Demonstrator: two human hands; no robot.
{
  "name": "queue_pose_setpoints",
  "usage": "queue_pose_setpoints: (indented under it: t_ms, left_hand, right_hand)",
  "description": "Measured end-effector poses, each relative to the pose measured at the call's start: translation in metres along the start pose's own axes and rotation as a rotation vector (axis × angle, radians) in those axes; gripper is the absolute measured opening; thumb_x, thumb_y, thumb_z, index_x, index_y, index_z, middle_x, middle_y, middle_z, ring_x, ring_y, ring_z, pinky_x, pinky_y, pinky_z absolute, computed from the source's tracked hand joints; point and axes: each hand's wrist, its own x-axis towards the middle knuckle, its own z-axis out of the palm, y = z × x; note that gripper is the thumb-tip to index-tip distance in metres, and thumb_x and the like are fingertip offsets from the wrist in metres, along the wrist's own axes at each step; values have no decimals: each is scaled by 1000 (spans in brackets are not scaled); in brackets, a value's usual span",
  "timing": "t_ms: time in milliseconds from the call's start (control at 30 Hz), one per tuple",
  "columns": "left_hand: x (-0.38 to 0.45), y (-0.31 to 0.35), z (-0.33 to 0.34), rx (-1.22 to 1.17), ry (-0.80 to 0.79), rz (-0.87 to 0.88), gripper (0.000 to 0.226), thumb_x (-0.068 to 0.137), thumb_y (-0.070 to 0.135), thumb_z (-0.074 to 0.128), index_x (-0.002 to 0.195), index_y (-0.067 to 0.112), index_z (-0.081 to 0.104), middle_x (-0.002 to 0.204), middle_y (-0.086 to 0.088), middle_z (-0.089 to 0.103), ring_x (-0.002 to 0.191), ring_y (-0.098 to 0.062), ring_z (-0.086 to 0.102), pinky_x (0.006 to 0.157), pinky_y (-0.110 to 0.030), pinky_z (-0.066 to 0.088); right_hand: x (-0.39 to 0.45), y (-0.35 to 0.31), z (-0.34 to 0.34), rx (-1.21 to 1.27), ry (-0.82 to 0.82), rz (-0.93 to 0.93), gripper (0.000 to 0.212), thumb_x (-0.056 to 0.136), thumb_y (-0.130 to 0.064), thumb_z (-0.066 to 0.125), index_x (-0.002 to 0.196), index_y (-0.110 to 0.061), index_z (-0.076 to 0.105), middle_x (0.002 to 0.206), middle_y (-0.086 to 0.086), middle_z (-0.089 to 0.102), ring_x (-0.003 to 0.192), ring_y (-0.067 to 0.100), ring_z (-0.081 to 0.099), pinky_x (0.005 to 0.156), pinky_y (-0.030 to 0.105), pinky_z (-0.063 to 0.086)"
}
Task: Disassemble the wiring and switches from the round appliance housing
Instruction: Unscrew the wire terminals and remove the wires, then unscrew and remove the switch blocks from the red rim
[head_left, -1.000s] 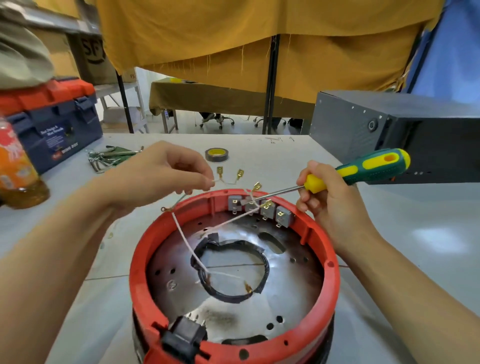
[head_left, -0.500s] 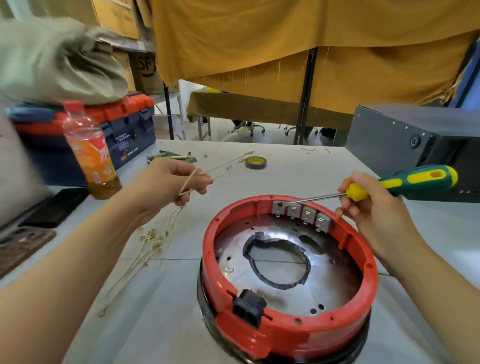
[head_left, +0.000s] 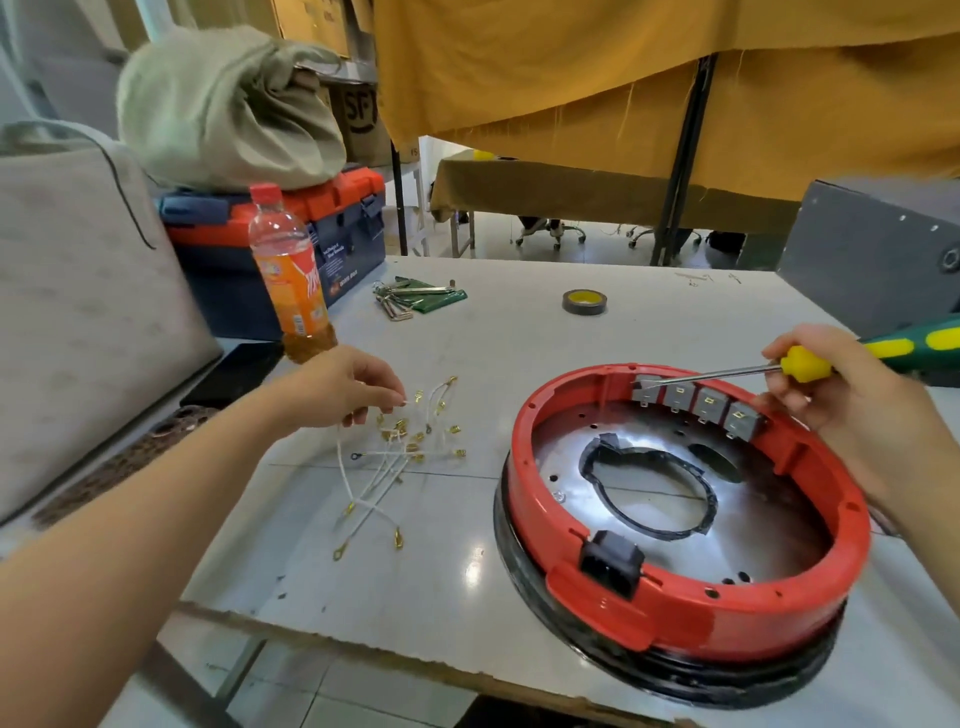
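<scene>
Switches (head_left: 698, 408) still line the housing's (head_left: 685, 519) far wall.
My right hand (head_left: 831, 400), nearer, grips the screwdriver (head_left: 810, 364), tip at the leftmost switch; my left hand (head_left: 353, 387) pinches loose wires (head_left: 400, 452).

Two bare forearms enter the frame, one from the lower left and one from the right edge. No sleeve shows on either: both arms are uncovered as far as the frame's border. The left hand (head_left: 353, 387), left of centre, wears no glove, watch or bracelet. The right hand (head_left: 836, 400), at the upper right, is ungloved too, and a thin ring-like band shows on one of its fingers (head_left: 807, 399), though it is too small to make out clearly.
</scene>
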Motion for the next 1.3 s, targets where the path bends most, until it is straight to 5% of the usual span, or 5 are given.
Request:
queue_pose_setpoints:
  t_ms: [300,667,934,1067,1300]
  left_hand:
    - [19,-10,21,165,81,36,6,86,18,68,85,21,73,85,3,69,75,-10,59,68,-22,48]
    - [11,26,36,273,273,223,7,86,29,67,89,23,65,94,2,62,78,-7,56,62,-17,39]
    - [-29,119,77,260,72,495,56,81,62,52,126,30,54,127,6,51,110,-8,47,90,-24,35]
    - [-31,131,103,511,-25,454,78,84,66,45,147,23,30,153,2,27,139,-26,24,113,-37,24]
    - [-22,126,106,567,-10,431,80,85,64,47,150,25,20,160,1,8,144,-21,10,115,-37,18]
  right_hand:
    - [-1,0,6,28,17,-17,18,92,-19,56,77,-9,58,58,1,53,45,8,49,57,19,52]
    - [-8,-4,0,-25,-39,-64,7,85,-12,64,79,-10,61,60,4,63,52,14,55,55,21,51]
    - [-24,-14,1,-168,65,-255,21,85,-37,58,77,-17,54,50,-7,45,42,10,38,40,19,34]
    - [-34,-20,-14,-227,16,-272,16,87,-21,65,83,-29,52,55,-10,48,50,6,43,43,20,37]
    - [-47,-13,-46,-293,13,-303,21,82,-1,68,95,-17,65,75,0,61,65,11,59,61,23,55]
